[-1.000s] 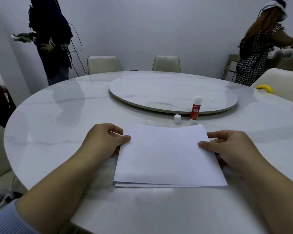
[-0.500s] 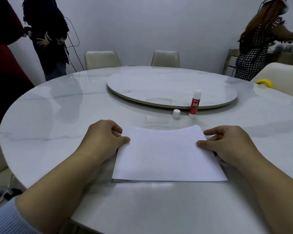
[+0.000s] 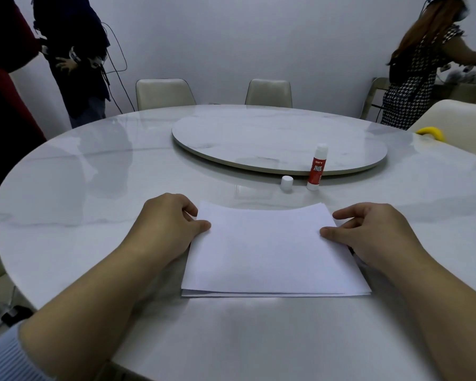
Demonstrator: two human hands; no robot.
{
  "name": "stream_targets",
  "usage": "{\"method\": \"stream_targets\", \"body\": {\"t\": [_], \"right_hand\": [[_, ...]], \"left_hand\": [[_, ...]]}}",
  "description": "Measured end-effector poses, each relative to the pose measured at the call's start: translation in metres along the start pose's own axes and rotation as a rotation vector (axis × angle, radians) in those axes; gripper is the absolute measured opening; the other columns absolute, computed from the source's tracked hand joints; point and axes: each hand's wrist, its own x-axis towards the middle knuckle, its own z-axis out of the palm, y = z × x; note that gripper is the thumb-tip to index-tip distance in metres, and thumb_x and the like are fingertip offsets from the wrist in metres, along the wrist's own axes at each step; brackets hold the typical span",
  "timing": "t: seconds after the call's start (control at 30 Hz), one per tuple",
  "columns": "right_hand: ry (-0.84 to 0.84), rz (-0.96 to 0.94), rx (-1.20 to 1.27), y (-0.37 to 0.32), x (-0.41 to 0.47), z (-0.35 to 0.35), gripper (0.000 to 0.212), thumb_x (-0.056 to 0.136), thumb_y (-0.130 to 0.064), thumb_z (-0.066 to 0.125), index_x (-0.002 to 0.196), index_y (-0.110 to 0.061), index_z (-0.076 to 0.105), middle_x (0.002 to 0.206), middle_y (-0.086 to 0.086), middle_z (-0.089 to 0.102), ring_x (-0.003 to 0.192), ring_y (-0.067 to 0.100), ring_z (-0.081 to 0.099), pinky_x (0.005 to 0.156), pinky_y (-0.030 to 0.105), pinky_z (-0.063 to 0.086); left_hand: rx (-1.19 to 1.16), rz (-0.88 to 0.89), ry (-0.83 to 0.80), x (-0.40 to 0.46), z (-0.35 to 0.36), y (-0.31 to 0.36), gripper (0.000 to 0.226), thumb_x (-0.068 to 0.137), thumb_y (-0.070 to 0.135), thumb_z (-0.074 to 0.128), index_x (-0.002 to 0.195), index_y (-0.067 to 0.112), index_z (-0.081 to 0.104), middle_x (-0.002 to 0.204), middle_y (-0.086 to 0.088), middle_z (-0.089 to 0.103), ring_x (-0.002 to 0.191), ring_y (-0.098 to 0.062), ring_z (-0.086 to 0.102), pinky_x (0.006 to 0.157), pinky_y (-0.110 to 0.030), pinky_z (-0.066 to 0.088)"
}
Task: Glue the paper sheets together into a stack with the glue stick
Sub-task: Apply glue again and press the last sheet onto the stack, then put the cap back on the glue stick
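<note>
A stack of white paper sheets lies flat on the marble table in front of me. My left hand grips the stack's left edge, thumb on top and fingers curled at the edge. My right hand holds the right edge the same way, thumb on the top sheet. Beyond the paper stands the uncapped red-and-white glue stick, upright. Its white cap stands on the table just left of it.
A round marble turntable fills the table's middle, right behind the glue stick. Chairs ring the far side. A yellow object lies at the right rim. Two people stand at the back left, one at the back right.
The hands and paper stay put, thumbs pressing the edges. The view has shifted slightly; a person in dark red has come into view at the far left.
</note>
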Motion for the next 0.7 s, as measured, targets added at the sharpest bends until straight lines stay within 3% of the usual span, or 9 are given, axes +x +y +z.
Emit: {"method": "stream_targets", "body": {"t": [0.23, 0.3, 0.43, 0.57, 0.7], "right_hand": [[0.036, 0.000, -0.060, -0.003, -0.004, -0.002, 0.037, 0.071, -0.038, 0.078, 0.099, -0.018, 0.065, 0.082, 0.002, 0.069, 0.069, 0.021, 0.063, 0.063, 0.030, 0.048], [0.076, 0.001, -0.074, -0.006, -0.002, -0.007, 0.037, 0.075, -0.044, 0.072, 0.101, -0.018, 0.063, 0.082, 0.002, 0.067, 0.070, 0.024, 0.064, 0.067, 0.033, 0.051], [0.019, 0.036, 0.012, -0.019, 0.028, -0.016, 0.044, 0.080, -0.041, 0.069, 0.116, -0.017, 0.058, 0.088, 0.003, 0.061, 0.070, 0.020, 0.059, 0.056, 0.028, 0.043], [0.016, -0.030, 0.078, -0.025, 0.072, -0.004, 0.066, 0.077, -0.041, 0.073, 0.133, -0.015, 0.049, 0.125, 0.004, 0.058, 0.105, 0.023, 0.057, 0.084, 0.033, 0.046], [-0.012, -0.041, 0.139, -0.020, 0.100, 0.015, 0.063, 0.075, -0.036, 0.076, 0.129, -0.014, 0.053, 0.124, 0.002, 0.062, 0.108, 0.019, 0.057, 0.088, 0.030, 0.044]], "left_hand": [[0.047, -0.009, -0.005, 0.000, -0.003, 0.000, 0.031, 0.077, 0.036, 0.072, 0.100, 0.017, 0.063, 0.087, 0.002, 0.068, 0.074, -0.015, 0.061, 0.060, -0.023, 0.042], [0.104, -0.006, 0.037, 0.003, -0.008, -0.001, 0.036, 0.079, 0.040, 0.069, 0.106, 0.016, 0.062, 0.089, 0.002, 0.068, 0.077, -0.016, 0.062, 0.061, -0.026, 0.043], [0.115, 0.114, 0.186, 0.012, -0.015, -0.001, 0.030, 0.087, 0.040, 0.059, 0.108, 0.019, 0.060, 0.086, 0.008, 0.059, 0.073, -0.007, 0.053, 0.059, -0.025, 0.039], [0.025, 0.169, 0.233, 0.015, -0.005, -0.001, 0.017, 0.091, 0.031, 0.050, 0.097, 0.019, 0.061, 0.086, 0.007, 0.060, 0.074, -0.004, 0.051, 0.068, -0.029, 0.039], [0.001, 0.143, 0.238, 0.019, -0.003, -0.007, 0.013, 0.089, 0.027, 0.049, 0.088, 0.019, 0.060, 0.081, 0.011, 0.059, 0.073, -0.005, 0.052, 0.060, -0.025, 0.039]]}}
